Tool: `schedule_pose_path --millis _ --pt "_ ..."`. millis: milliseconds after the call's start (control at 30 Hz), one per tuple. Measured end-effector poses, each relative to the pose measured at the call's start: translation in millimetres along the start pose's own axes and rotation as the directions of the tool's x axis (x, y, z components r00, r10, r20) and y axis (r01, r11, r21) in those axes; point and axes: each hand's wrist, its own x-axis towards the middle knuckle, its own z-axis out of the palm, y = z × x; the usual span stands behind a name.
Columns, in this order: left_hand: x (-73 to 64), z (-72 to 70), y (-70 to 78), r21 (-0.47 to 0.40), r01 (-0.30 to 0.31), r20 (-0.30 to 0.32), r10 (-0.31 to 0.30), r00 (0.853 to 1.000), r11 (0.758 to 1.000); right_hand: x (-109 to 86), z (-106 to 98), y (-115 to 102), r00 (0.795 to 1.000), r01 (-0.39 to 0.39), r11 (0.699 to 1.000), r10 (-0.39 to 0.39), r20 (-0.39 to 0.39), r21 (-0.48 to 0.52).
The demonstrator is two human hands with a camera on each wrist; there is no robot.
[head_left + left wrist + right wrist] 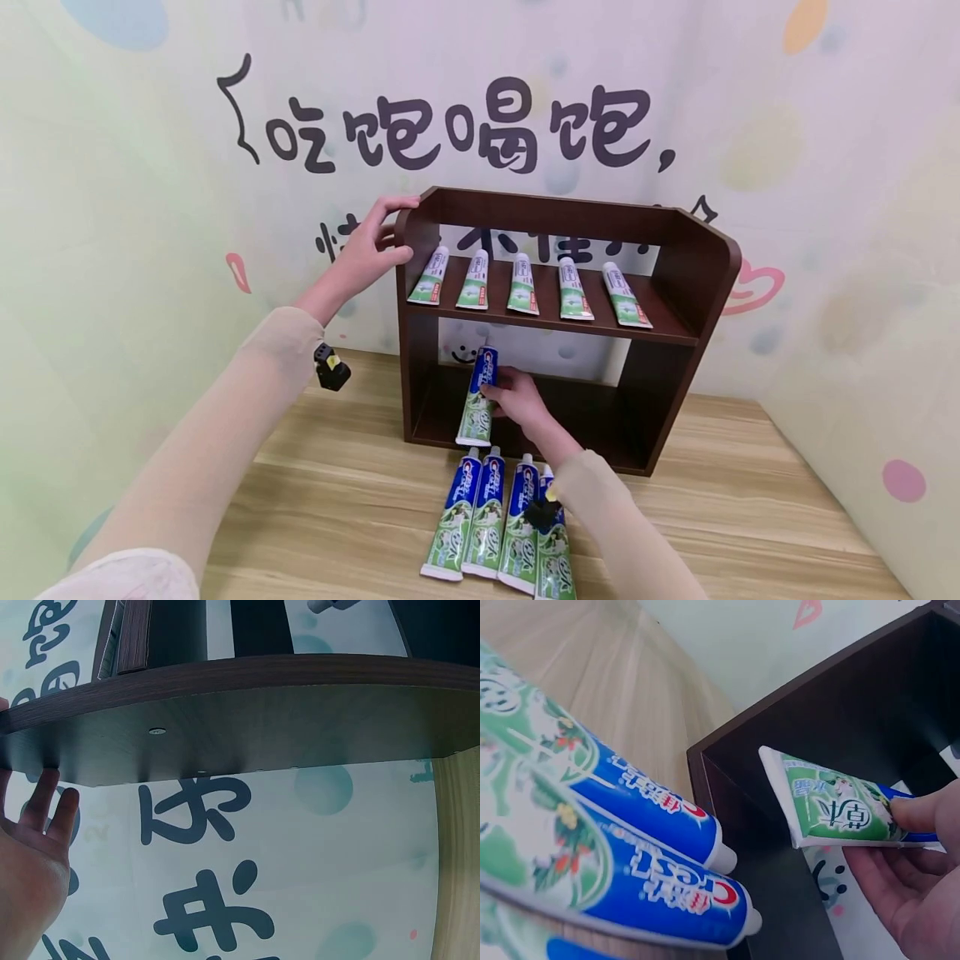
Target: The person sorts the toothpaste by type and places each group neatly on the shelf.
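My right hand (517, 396) pinches a blue-and-green toothpaste tube (480, 400) between thumb and fingers. That tube is upright and slightly tilted, cap up, at the front of the lower level of a dark brown shelf (551, 325). In the right wrist view, the flat end of the held toothpaste tube (832, 802) points away from the hand. My left hand (367, 246) rests on the shelf's upper left side, thumb at the front edge. The left wrist view shows straight fingers (64, 817) against the side panel. Several matching toothpaste tubes (487, 517) lie side by side before the shelf.
White-and-green toothpaste tubes (521, 283) stand in a spaced row on the upper level, caps up. The shelf is on a wooden table (330, 500), close to a printed wall (465, 50) with large dark characters. A side wall (862, 333) bounds the right.
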Motion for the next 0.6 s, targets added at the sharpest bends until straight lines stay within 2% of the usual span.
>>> schedule_pose_path --millis 267,433,600 --pt "-0.9 1.2 2.0 -0.004 0.009 -0.001 -0.009 1.000 1.000 14.9 20 10 0.999 0.030 0.992 -0.027 -0.029 0.123" --pt "-0.8 1.3 2.3 0.000 0.007 -0.007 -0.007 1.000 1.000 21.3 34 13 0.999 0.011 0.964 -0.001 -0.036 0.266" --pt "8.1 -0.5 -21.1 0.011 -0.020 -0.027 0.020 0.999 1.000 25.0 45 15 0.999 0.008 0.923 0.007 -0.037 0.385"
